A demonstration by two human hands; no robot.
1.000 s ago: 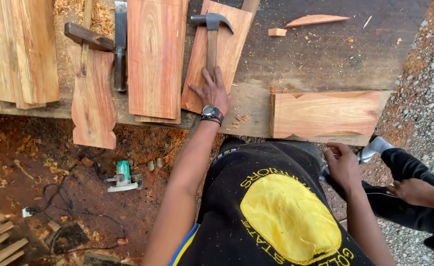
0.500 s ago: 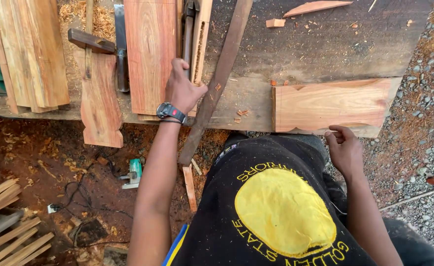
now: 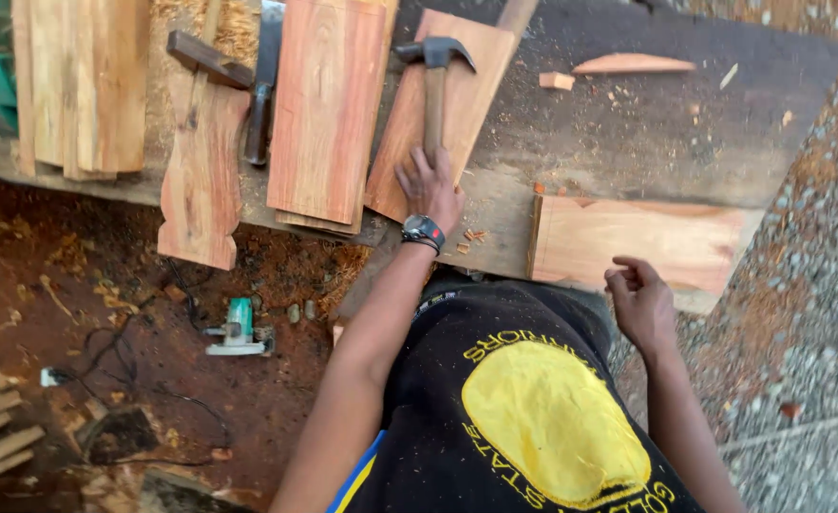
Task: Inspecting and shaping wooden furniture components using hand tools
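A claw hammer (image 3: 434,85) with a wooden handle lies on a reddish board (image 3: 466,104) on the workbench (image 3: 685,123). My left hand (image 3: 430,190), a watch on its wrist, covers the near end of the handle with its fingers closed over it. My right hand (image 3: 639,302) hovers just off the bench's near edge, fingers loosely curled and holding nothing. It is next to a reddish board with a notched left end (image 3: 647,242).
Several more planks (image 3: 329,104) and a stack of pale boards (image 3: 82,85) lie on the bench's left part, along with a shaped board (image 3: 200,180) that overhangs the edge. A small wood block (image 3: 557,81) and a sliver (image 3: 633,65) lie further back. A green power tool (image 3: 238,328) with its cable sits on the dirt below, and there is gravel to the right.
Half a second ago my left hand held a long wooden strip across the bench edge. It now rests on the hammer's handle. My right hand has shifted slightly right.
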